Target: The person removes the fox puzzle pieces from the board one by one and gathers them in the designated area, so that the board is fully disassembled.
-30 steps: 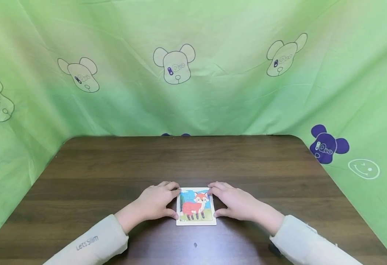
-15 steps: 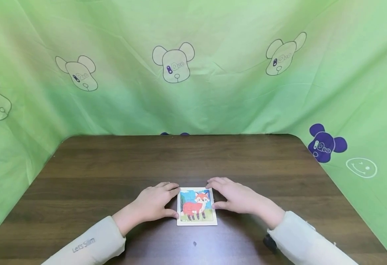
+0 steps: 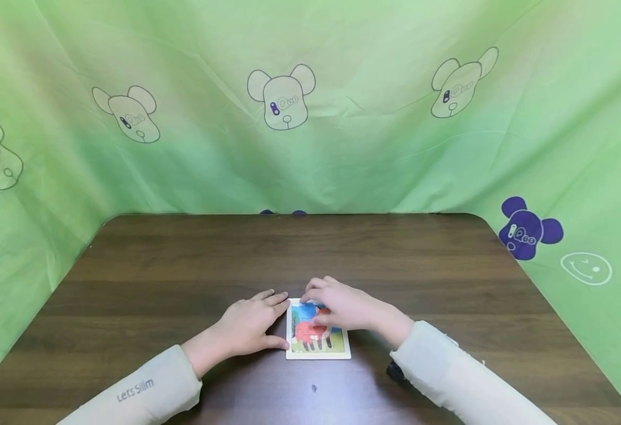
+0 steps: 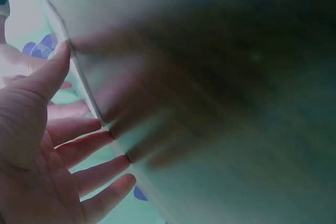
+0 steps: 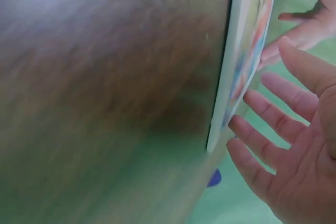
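I watch over a fox puzzle [image 3: 316, 341].
Left hand [image 3: 254, 323], spread, touches its edge; right hand [image 3: 346, 305], spread above, might skew it by dragging.

The right hand [image 3: 345, 304] blocks the puzzle's [image 3: 310, 341] far right corner, and whether those fingertips touch the print, there's no calling it! Left sleeve [image 3: 143, 386] and right sleeve [image 3: 464, 378] run off the bottom edge, a black thing [image 3: 395, 371] partly hidden by the latter (can't make it out, folks). From the right wrist, the print blurs, one end cropped up top.
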